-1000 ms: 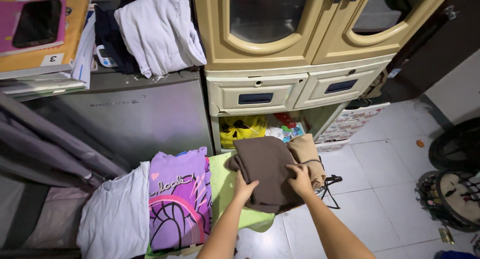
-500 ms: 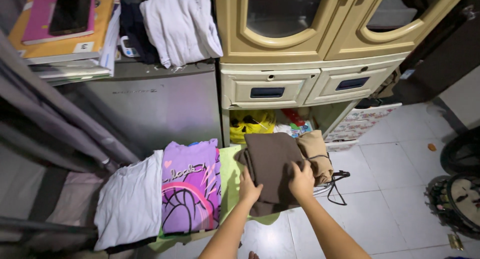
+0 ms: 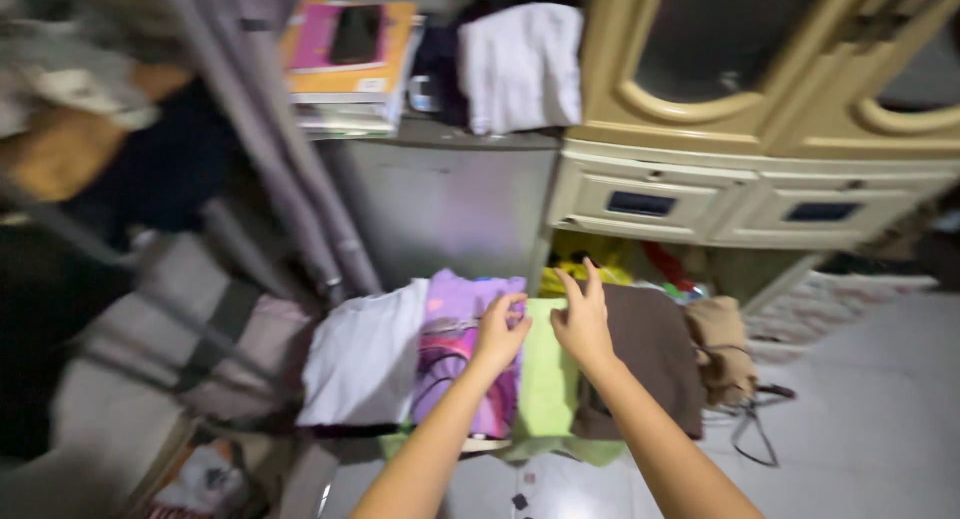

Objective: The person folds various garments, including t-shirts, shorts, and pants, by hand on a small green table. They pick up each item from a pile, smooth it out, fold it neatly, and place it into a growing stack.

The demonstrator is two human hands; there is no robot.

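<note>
Head view: left hand (image 3: 500, 331) fingers curled over purple printed shirt (image 3: 462, 351), right hand (image 3: 582, 319) open, empty above green cloth (image 3: 548, 379), beside brown folded garment (image 3: 652, 364).

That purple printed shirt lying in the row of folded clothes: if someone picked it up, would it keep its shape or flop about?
The purple shirt would probably flop: it looks like thin cloth, sagging over the edge beneath it as the white garment does. It likely weighs little for its spread. Lifted by one corner, where the left hand hovers, its fold would probably fall open.
</note>
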